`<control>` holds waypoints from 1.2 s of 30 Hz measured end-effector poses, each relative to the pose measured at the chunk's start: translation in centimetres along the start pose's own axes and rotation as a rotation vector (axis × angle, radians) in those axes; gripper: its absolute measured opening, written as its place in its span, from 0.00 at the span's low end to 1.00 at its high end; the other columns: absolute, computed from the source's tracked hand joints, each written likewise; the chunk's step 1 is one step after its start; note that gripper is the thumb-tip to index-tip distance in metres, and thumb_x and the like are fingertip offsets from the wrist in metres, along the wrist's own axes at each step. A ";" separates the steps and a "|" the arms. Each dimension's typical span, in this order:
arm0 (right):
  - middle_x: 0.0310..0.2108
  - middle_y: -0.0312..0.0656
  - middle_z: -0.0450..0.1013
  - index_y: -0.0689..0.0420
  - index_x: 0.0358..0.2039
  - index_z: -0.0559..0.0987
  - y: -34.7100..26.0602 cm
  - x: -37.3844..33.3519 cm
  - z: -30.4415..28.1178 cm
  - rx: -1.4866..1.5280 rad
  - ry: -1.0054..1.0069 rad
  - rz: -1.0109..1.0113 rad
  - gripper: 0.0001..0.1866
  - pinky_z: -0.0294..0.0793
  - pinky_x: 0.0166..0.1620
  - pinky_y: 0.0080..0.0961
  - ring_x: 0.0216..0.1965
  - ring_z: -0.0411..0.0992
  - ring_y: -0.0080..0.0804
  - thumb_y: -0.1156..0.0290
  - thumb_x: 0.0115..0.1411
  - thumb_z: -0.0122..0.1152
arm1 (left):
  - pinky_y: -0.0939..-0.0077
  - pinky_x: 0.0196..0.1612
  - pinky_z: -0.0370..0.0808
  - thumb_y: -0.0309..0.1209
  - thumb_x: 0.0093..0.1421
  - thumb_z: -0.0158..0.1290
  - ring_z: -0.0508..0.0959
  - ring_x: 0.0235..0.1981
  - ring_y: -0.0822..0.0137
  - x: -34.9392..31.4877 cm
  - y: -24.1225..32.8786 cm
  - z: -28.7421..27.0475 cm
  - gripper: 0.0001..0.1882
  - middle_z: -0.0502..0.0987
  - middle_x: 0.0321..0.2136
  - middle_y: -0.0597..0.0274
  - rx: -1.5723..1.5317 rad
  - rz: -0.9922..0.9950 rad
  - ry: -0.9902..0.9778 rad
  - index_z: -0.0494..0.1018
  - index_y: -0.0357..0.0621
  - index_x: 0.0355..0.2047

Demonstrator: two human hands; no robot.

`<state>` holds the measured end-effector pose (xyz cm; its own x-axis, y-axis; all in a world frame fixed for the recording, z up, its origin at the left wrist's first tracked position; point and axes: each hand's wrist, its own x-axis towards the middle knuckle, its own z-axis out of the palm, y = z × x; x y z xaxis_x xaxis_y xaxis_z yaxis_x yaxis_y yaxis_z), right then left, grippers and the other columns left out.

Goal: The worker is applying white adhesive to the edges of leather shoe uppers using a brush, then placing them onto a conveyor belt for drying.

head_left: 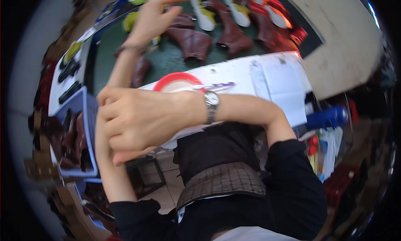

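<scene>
My left hand reaches over the far left part of a dark green board, thumb and fingers apart, with nothing visible in it. Across my body comes my right arm, a metal watch at its wrist. The curled fingers of my right hand are closed around my left forearm. Nearest to my left hand are glossy brown leather boot uppers. White sole-shaped pieces and yellow-green pieces lie among them. Just beyond my right wrist sits a red round dish with pale contents.
A purple-and-white brush-like tool lies by the dish, near white paper sheets. At left, a blue plastic basket holds brown leather pieces. A blue cylinder is at right, below a beige tabletop. Orange light falls on the far-right uppers.
</scene>
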<state>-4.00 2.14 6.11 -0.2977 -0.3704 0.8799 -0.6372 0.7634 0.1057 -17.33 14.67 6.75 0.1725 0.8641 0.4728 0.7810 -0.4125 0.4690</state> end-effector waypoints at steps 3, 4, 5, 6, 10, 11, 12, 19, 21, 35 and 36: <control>0.16 0.29 0.74 0.49 0.13 0.81 -0.7 -0.3 -1.0 -0.274 -0.258 -0.257 0.06 0.65 0.35 0.34 0.24 0.73 0.31 0.65 0.42 0.63 | 0.72 0.55 0.76 0.37 0.71 0.53 0.80 0.53 0.65 -5.4 6.3 -1.5 0.20 0.82 0.54 0.57 -0.553 -0.120 -0.156 0.77 0.42 0.60; 0.13 0.28 0.70 0.49 0.10 0.78 -1.2 -1.4 -0.3 -0.365 -0.267 -0.313 0.08 0.61 0.31 0.34 0.22 0.71 0.31 0.65 0.41 0.64 | 0.73 0.57 0.75 0.36 0.73 0.51 0.79 0.55 0.66 -7.2 8.0 -1.2 0.22 0.81 0.54 0.58 -0.747 -0.225 -0.282 0.75 0.37 0.61; 0.12 0.27 0.68 0.49 0.09 0.77 -2.0 -2.0 -0.2 -0.358 -0.344 -0.355 0.08 0.59 0.30 0.34 0.20 0.68 0.30 0.66 0.41 0.64 | 0.72 0.60 0.73 0.36 0.74 0.50 0.78 0.57 0.65 -8.6 9.5 -0.9 0.22 0.80 0.56 0.56 -0.737 -0.185 -0.419 0.73 0.37 0.63; 0.11 0.26 0.67 0.48 0.09 0.77 -2.9 -2.1 0.5 -0.329 -0.404 -0.415 0.09 0.58 0.29 0.33 0.18 0.66 0.30 0.67 0.41 0.64 | 0.70 0.62 0.71 0.36 0.74 0.50 0.77 0.59 0.64 -10.4 10.8 -1.4 0.23 0.79 0.57 0.55 -0.708 -0.163 -0.535 0.72 0.36 0.64; 0.10 0.26 0.68 0.43 0.08 0.77 -6.2 -2.3 1.2 -0.254 -0.560 -0.580 0.10 0.58 0.21 0.32 0.15 0.69 0.28 0.66 0.42 0.67 | 0.71 0.66 0.66 0.34 0.75 0.48 0.73 0.63 0.62 -12.8 13.6 0.5 0.27 0.75 0.62 0.51 -0.863 -0.110 -0.832 0.63 0.36 0.70; 0.10 0.26 0.68 0.43 0.08 0.77 -7.0 -2.9 2.3 -0.253 -0.570 -0.572 0.10 0.58 0.21 0.32 0.15 0.69 0.28 0.66 0.42 0.67 | 0.72 0.66 0.66 0.36 0.74 0.50 0.73 0.63 0.63 -12.4 14.0 1.2 0.32 0.74 0.62 0.50 -0.869 -0.116 -0.872 0.57 0.35 0.73; 0.11 0.25 0.70 0.43 0.09 0.79 -7.8 -3.5 3.6 -0.181 -0.513 -0.570 0.10 0.59 0.20 0.33 0.15 0.70 0.27 0.65 0.43 0.67 | 0.72 0.66 0.66 0.36 0.74 0.50 0.73 0.63 0.63 -12.2 14.2 2.1 0.32 0.74 0.62 0.50 -0.879 -0.108 -0.878 0.57 0.35 0.73; 0.15 0.28 0.76 0.47 0.13 0.84 -11.7 -2.4 6.3 -0.055 -0.536 -0.633 0.09 0.74 0.25 0.42 0.18 0.76 0.32 0.63 0.47 0.68 | 0.65 0.73 0.56 0.41 0.64 0.66 0.58 0.74 0.56 -11.0 16.8 5.8 0.56 0.55 0.73 0.39 -0.777 0.074 -0.758 0.39 0.31 0.76; 0.16 0.30 0.77 0.49 0.15 0.85 -11.6 -3.1 6.5 -0.022 -0.585 -0.619 0.09 0.74 0.25 0.43 0.19 0.76 0.35 0.63 0.48 0.67 | 0.64 0.72 0.57 0.40 0.63 0.66 0.58 0.74 0.53 -10.1 17.7 7.2 0.55 0.54 0.73 0.36 -0.740 0.077 -0.734 0.40 0.31 0.76; 0.20 0.37 0.79 0.53 0.21 0.85 0.7 -9.5 1.7 0.024 -0.499 -0.018 0.08 0.73 0.25 0.45 0.22 0.78 0.41 0.65 0.51 0.64 | 0.56 0.71 0.63 0.27 0.62 0.50 0.62 0.72 0.46 -12.3 22.8 2.4 0.35 0.63 0.68 0.36 -0.031 0.696 -0.844 0.59 0.28 0.69; 0.22 0.42 0.79 0.52 0.23 0.84 2.6 -7.5 -3.8 -0.161 -0.572 0.160 0.07 0.73 0.26 0.43 0.24 0.78 0.42 0.65 0.52 0.64 | 0.57 0.70 0.64 0.29 0.63 0.49 0.65 0.70 0.48 -13.5 22.9 1.2 0.34 0.67 0.66 0.37 0.010 0.649 -0.802 0.59 0.28 0.68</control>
<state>-0.75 8.87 1.55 -0.7436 -0.4357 0.5072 -0.4508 0.8869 0.1009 -1.05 -6.07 10.18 0.9094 0.4159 -0.0056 0.3991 -0.8688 0.2932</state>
